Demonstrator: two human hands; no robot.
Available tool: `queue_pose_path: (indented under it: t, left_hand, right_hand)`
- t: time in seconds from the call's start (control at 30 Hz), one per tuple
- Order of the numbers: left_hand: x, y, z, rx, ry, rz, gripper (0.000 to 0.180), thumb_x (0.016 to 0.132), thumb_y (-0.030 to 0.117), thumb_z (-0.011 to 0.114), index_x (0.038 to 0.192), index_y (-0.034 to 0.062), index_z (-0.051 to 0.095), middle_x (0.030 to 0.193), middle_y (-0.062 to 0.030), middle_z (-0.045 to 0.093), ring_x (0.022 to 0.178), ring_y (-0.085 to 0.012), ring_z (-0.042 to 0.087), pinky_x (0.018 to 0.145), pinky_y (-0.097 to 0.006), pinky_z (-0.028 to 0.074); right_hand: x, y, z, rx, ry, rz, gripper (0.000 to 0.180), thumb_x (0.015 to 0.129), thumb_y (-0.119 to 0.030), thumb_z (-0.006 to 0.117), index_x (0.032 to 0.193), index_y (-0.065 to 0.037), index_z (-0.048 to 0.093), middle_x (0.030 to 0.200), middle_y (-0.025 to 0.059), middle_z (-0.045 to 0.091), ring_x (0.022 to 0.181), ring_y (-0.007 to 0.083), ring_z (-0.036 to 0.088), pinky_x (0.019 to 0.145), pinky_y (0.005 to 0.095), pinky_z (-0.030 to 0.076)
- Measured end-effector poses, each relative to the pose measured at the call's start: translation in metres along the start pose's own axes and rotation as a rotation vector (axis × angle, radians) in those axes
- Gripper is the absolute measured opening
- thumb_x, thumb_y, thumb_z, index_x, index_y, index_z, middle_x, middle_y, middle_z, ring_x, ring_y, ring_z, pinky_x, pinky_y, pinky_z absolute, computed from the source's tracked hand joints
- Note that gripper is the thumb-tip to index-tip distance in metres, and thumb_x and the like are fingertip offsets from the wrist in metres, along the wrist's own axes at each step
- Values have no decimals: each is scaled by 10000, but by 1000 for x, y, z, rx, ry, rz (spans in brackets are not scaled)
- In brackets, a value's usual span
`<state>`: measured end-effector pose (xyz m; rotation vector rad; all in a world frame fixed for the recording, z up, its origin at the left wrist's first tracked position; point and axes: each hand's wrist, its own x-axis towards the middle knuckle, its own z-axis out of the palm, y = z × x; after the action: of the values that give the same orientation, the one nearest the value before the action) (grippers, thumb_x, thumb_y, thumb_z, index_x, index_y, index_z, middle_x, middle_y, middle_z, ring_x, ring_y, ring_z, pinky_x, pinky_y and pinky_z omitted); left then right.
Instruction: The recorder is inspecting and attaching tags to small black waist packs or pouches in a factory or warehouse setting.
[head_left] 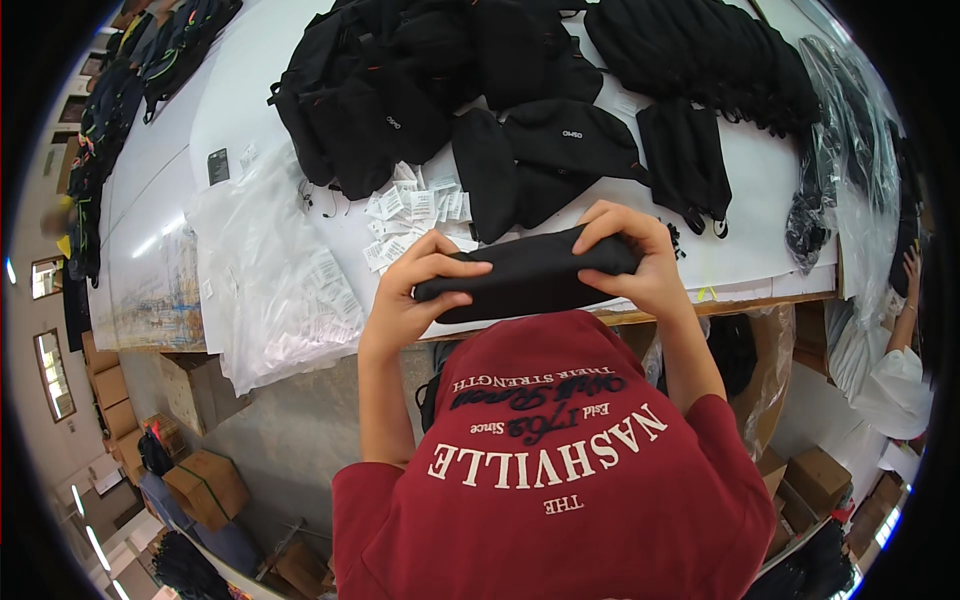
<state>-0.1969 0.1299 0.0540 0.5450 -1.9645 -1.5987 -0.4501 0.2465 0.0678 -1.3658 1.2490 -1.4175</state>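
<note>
A black fabric pouch [530,272], long and narrow, is stretched between my two hands just above the table's front edge. My left hand [420,285] grips its left end, thumb below and fingers above. At the other end my right hand [635,255] pinches the pouch in the same way. Just beyond lie more black pouches [575,140], one with small light lettering. Left of these is a heap of small white labels [405,215]. Another black pouch [687,160] with small loops at its lower end rests beyond my right hand.
A large pile of black pouches [370,110] covers the table's far middle, with a neat row of them [700,60] at far right. Clear plastic bags [275,270] hang over the front edge at left. Cardboard boxes [207,487] stand on the floor. Another person's arm [908,300] shows at right.
</note>
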Motion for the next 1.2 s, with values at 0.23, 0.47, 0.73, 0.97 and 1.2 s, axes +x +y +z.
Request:
queue_pose_path:
  t: [0.23, 0.47, 0.73, 0.97, 1.2]
  left_hand:
    - [6, 12, 14, 160, -135, -85, 375, 753, 178, 718, 1117, 98, 681, 941, -50, 504, 789, -158, 500, 736, -272, 422]
    - [-10, -49, 18, 421, 273, -360, 336, 868, 208, 639, 1180, 82, 616, 1032, -78, 527, 802, -157, 532, 734, -278, 453]
    - [-28, -103, 31, 841, 281, -274, 597, 703, 263, 803, 1141, -12, 505, 1067, -145, 479, 891, -276, 497, 808, -362, 431]
    - [-27, -94, 29, 720, 245, -410, 524, 710, 245, 785, 1080, -17, 523, 967, -134, 531, 934, -292, 520, 857, -379, 423]
    - [-33, -88, 2, 369, 353, -623, 246, 851, 186, 671, 973, -28, 670, 818, -110, 672, 747, -142, 621, 722, -271, 484]
  right_hand:
    - [-13, -11, -29, -276, -97, 90, 199, 647, -70, 773, 808, -87, 658, 783, -19, 612, 700, 93, 518, 596, 221, 345]
    - [-46, 7, -123, -781, 889, -109, 224, 761, -49, 742, 960, -35, 640, 881, 24, 634, 770, 101, 562, 684, 236, 441]
    - [-86, 112, -181, -1021, 712, 284, 499, 715, 47, 576, 1188, -97, 507, 1133, 129, 568, 991, 366, 563, 862, 375, 453]
    - [-72, 79, -162, -1224, 831, 37, 499, 712, 55, 563, 1186, -95, 524, 1053, 103, 568, 952, 286, 567, 814, 342, 446]
    - [-55, 70, -57, -707, 404, 192, 103, 813, -38, 649, 911, -65, 659, 766, 30, 569, 637, 116, 536, 593, 253, 418]
